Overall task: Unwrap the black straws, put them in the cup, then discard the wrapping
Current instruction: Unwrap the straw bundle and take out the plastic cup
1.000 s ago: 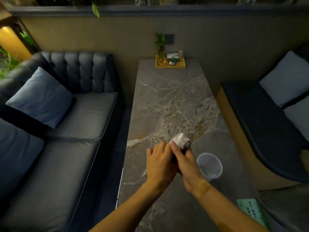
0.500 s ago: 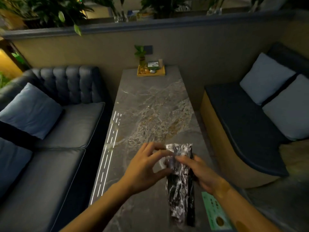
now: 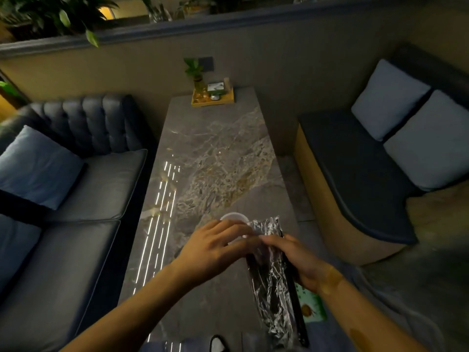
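Since a moment earlier the clear plastic cup (image 3: 234,216) had come into view beyond your left hand (image 3: 215,246), whose fingers pinched the top of the wrapped bundle of black straws (image 3: 272,280), while your right hand (image 3: 299,260) gripped its side, long axis running from cup toward the table's (image 3: 215,153) near edge.

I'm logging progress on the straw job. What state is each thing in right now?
Straw bundle: still in its crinkled clear wrapping, held above the table.
Cup: upright on the table, partly hidden by the hands, no straws visible in it.
Left hand: fingers at the wrapping's upper part.
Right hand: gripping the bundle.
Tray: at the far end, holding small items.
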### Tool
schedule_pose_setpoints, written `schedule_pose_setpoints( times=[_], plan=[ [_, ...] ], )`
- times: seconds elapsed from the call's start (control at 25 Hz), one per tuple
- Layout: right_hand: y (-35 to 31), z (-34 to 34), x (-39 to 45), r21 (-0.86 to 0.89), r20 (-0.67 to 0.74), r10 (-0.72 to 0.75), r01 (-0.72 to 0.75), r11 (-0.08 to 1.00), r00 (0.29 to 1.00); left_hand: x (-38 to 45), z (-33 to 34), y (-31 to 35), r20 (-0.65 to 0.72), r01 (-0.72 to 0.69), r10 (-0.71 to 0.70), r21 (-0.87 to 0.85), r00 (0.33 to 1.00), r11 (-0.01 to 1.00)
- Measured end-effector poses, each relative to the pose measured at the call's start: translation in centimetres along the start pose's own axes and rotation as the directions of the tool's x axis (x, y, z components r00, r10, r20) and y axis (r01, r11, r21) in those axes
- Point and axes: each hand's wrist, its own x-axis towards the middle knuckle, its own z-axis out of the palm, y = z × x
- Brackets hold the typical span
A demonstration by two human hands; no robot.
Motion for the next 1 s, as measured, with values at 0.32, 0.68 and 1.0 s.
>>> schedule_pose_setpoints(
  times=[0.32, 0.68, 1.0],
  plan=[
    [-0.3, 2.5, -0.1, 0.091, 0.095, 0.047, -0.055, 0.994, 0.994, 0.1, -1.1, -0.8, 0.242, 0.362, -0.276, -0.486, 0.930, 0.795],
    [-0.5, 5.2, 0.6, -0.012, 0.337, 0.010, -0.006, 1.000, 0.941, -1.5, -1.9, -3.0, 0.071, 0.208, -0.198, -0.173, 0.978, 0.963],
    [-1.5, 5.7, 0.6, -0.231, 0.359, 0.051, 0.036, 0.972, 0.932, 0.4, -2.0, -2.9, 0.445, 0.591, -0.739, -0.803, 0.506, -0.079]
  ],
)
